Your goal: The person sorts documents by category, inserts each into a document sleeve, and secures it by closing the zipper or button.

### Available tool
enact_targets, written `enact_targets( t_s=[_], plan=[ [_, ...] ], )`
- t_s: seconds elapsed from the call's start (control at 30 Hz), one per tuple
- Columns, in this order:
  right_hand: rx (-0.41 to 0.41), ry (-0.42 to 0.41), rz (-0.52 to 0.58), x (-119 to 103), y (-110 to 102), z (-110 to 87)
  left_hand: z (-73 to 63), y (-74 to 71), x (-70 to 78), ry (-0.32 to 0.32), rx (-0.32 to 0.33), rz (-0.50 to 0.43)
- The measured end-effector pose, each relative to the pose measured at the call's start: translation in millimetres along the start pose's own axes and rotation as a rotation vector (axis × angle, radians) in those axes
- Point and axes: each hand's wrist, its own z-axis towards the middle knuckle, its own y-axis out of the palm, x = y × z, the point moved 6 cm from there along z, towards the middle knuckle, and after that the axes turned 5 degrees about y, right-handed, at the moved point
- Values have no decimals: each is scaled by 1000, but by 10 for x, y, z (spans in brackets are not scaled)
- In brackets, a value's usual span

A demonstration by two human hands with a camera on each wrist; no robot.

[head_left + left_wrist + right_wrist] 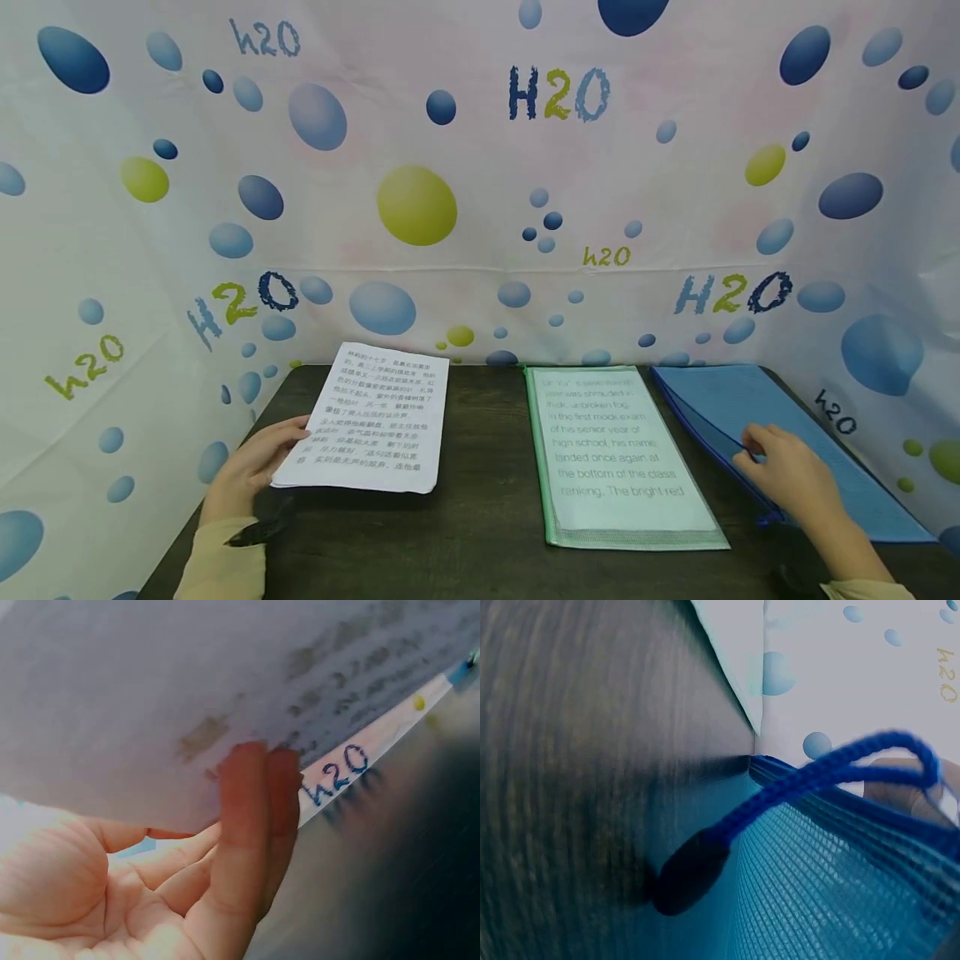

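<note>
My left hand [251, 460] grips the left edge of a thin stack of printed paper sheets [367, 429], held up over the table's left part. In the left wrist view, fingers [244, 817] lie against the sheets' underside [112, 705]. On the right, my right hand [795, 475] pinches the left edge of a blue mesh zipper pouch [832, 450]; that edge is raised. Close up in the right wrist view, a blue zipper-pull cord [817, 776] with a dark end hangs beside the mesh [802, 900]. Most of the right hand is hidden there.
Between the hands, a green-edged mesh zipper pouch [551, 529] lies flat, with an English printed sheet [607, 450] showing in it. The dark wooden table [480, 542] backs onto a white curtain [487, 167] printed with bubbles and H2O.
</note>
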Motion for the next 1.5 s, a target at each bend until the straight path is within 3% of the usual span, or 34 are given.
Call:
enact_targets(
  t_s=[0.37, 0.9, 1.3, 1.5],
  plan=[
    [70, -17, -4, -28, -26, -21, 193, 318, -32, 8, -108, 26],
    [202, -59, -16, -52, -67, -65, 524, 777, -247, -31, -98, 103],
    [201, -65, -15, -76, -69, -66, 668, 1112, -432, -48, -146, 118],
    [204, -70, -17, -64, -60, -60, 759, 1253, -551, -53, -137, 113]
  ],
)
